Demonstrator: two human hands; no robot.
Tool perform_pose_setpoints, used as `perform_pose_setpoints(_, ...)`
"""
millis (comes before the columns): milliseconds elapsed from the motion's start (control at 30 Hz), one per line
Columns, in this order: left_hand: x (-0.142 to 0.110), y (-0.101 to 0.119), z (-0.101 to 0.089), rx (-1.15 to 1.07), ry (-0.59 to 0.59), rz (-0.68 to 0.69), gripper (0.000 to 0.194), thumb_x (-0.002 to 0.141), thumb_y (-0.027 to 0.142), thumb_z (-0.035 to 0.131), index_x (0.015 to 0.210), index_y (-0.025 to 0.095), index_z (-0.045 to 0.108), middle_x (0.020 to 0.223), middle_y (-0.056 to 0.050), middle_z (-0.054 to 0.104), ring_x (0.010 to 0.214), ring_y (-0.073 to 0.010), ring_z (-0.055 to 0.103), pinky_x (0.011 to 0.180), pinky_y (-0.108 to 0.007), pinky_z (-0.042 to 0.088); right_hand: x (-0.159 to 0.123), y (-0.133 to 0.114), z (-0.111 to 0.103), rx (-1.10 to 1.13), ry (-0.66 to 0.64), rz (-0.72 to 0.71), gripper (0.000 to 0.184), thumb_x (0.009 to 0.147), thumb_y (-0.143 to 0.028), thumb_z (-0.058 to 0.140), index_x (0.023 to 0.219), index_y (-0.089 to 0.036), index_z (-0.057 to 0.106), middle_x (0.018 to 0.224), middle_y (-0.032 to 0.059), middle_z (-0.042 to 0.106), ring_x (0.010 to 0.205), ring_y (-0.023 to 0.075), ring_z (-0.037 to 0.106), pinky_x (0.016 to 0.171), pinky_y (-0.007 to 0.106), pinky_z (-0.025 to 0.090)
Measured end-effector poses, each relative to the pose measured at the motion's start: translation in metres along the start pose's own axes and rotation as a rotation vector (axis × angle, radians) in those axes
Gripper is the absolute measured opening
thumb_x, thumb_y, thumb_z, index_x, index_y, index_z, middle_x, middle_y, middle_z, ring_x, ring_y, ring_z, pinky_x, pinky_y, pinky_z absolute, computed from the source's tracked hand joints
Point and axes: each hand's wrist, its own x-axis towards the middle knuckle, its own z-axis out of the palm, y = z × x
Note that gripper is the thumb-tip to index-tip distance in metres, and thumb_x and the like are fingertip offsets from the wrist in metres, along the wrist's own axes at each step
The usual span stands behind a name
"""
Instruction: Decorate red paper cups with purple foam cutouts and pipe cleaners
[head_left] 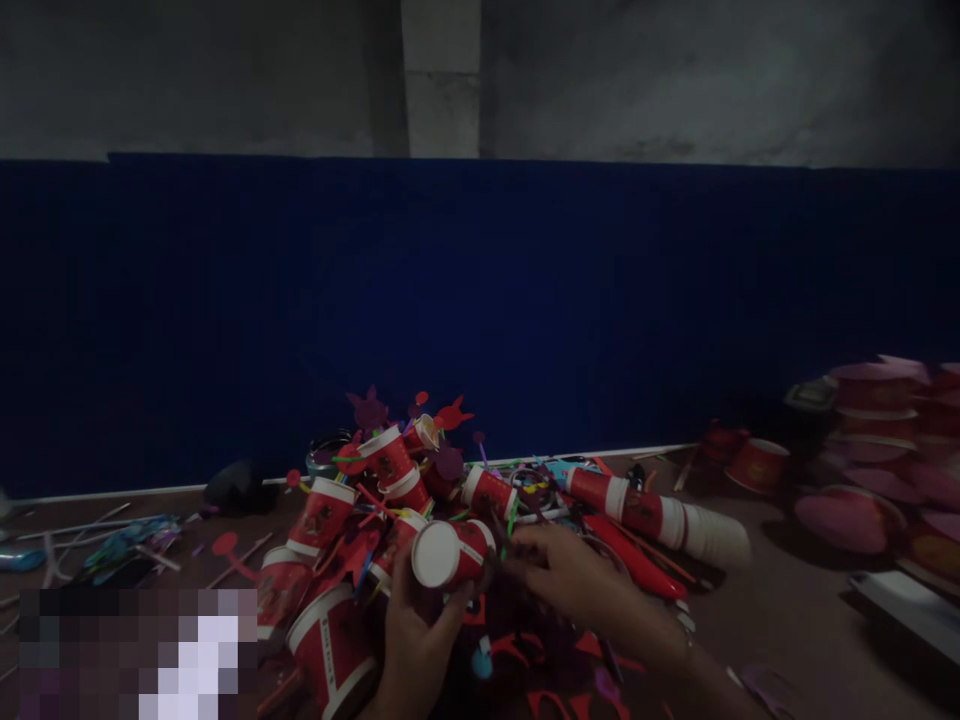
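Blue covers the lower wall [480,300] beyond the hands, with rough grey concrete [645,80] and a paler pillar [441,80] above it, all dimly lit. Nearer, the brown counter [784,600] carries a jumble of red paper cups [321,515] and coloured scraps around both hands. From where I stand, the red paper cup with a white round end [474,548] is in the left hand [420,640], tipped on its side, its pale strip marked with small dark lettering. The right hand [559,568] has its fingers bent close beside that cup; I can't tell whether they grip anything. Past the right hand lies a long nested row of red and white paper cups [664,520], and farther right stand blurred pinkish-red stacks [874,410].
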Motion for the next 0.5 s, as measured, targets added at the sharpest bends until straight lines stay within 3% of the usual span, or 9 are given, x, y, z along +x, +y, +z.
perform_pose_setpoints(100, 0.003, 0.003, 0.001, -0.004, -0.018, -0.027, 0.063, 0.067, 0.034, 0.069, 0.12, 0.017, 0.04, 0.111, -0.012, 0.061, 0.103, -0.0245, 0.059, 0.089, -0.036, 0.047, -0.006, -0.006, -0.002, -0.363, 0.116, -0.173, 0.019, 0.082, -0.023, 0.048, 0.069, -0.019, 0.061, 0.068, 0.0024, 0.067, 0.062, 0.0157, 0.06, 0.052, 0.024, 0.031)
perform_pose_setpoints(267, 0.007, 0.004, 0.002, -0.038, 0.03, -0.075, 0.059, 0.065, 0.038, 0.069, 0.113, 0.015, 0.045, 0.103, -0.012, 0.066, 0.095, -0.0257, 0.063, 0.084, -0.037, 0.05, -0.012, -0.013, -0.003, -0.603, 0.067, -0.3, 0.023, 0.084, -0.019, 0.042, 0.085, -0.019, 0.065, 0.075, 0.0067, 0.071, 0.065, 0.0192, 0.064, 0.052, 0.026, 0.03)
perform_pose_setpoints(400, 0.004, 0.005, 0.0, -0.01, -0.013, -0.048, 0.058, 0.069, 0.035, 0.067, 0.118, 0.017, 0.042, 0.107, -0.011, 0.064, 0.102, -0.0257, 0.06, 0.087, -0.037, 0.049, -0.01, -0.009, -0.001, -0.359, 0.066, -0.192, 0.023, 0.081, -0.023, 0.046, 0.064, -0.018, 0.062, 0.063, 0.0028, 0.068, 0.059, 0.0158, 0.061, 0.051, 0.023, 0.032)
perform_pose_setpoints(500, -0.001, 0.006, -0.001, -0.03, -0.065, -0.014, 0.053, 0.072, 0.034, 0.064, 0.118, 0.02, 0.041, 0.107, -0.008, 0.063, 0.102, -0.024, 0.059, 0.086, -0.036, 0.049, -0.005, 0.0, 0.004, 0.043, -0.13, 0.02, 0.023, 0.079, -0.023, 0.046, 0.059, -0.018, 0.056, 0.044, -0.0025, 0.056, 0.04, 0.0104, 0.051, 0.041, 0.019, 0.032)
